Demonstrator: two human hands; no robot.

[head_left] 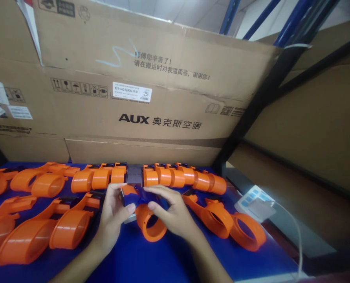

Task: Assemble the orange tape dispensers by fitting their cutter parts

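Observation:
Near the middle of the blue table surface [163,261], my left hand [113,214] grips the left end of an orange and dark blue tape dispenser [151,227]. The thumb lies on its near side, the fingers behind. My right hand [171,208] holds the dispenser's right side, index finger along the dark blue top and thumb by the orange ring. The ring points down toward me, and its opening shows. A pale flat edge is visible beneath the dispenser. Parts of the dispenser are hidden by my fingers.
Several orange dispensers [70,230] lie at the left, and more stand in a back row [177,177]. Two orange rings rest at the right, near a white and blue packet [255,202] and a pale cable. Behind stands a large cardboard panel [163,102] beside dark rack posts.

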